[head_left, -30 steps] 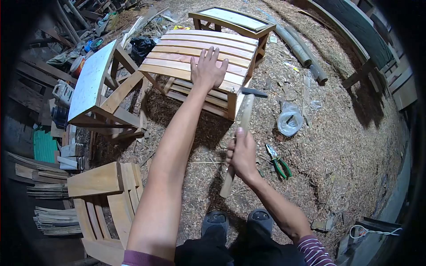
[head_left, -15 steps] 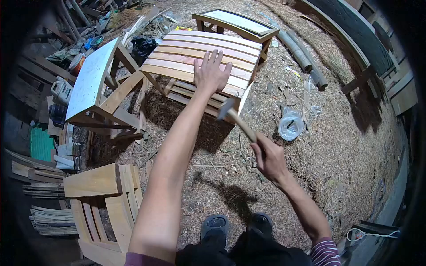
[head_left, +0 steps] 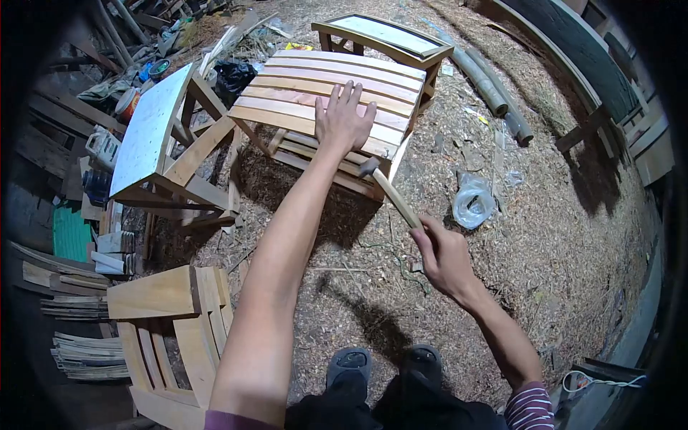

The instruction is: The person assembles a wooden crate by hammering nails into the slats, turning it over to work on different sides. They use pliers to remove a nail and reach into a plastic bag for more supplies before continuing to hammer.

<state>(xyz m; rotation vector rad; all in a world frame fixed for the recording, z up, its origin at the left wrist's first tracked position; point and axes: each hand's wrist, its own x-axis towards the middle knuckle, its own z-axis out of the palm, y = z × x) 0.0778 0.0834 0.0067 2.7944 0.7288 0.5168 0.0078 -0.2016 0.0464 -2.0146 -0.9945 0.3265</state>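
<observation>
My left hand [head_left: 344, 123] lies flat with spread fingers on the slatted wooden top [head_left: 290, 96] of a small table, near its front right part. In my right hand [head_left: 443, 256] is a hammer [head_left: 398, 198], gripped by the lower part of its wooden handle. The hammer's dark head is close to the front right corner of the slatted top; whether it touches the wood is hard to tell. Below the top, a lower shelf of slats shows partly in shadow.
White-topped wooden frames stand left [head_left: 149, 132] and behind [head_left: 380, 34]. A slatted wooden piece [head_left: 154, 294] is at lower left, beside stacked slats [head_left: 87, 356]. Grey pipes [head_left: 487, 84] and a clear plastic roll [head_left: 473, 203] lie on the ground, right.
The hammer's head has shifted slightly right, and my right hand has moved a little right and down. My left hand stays on the slats. The whole view has shifted slightly.
</observation>
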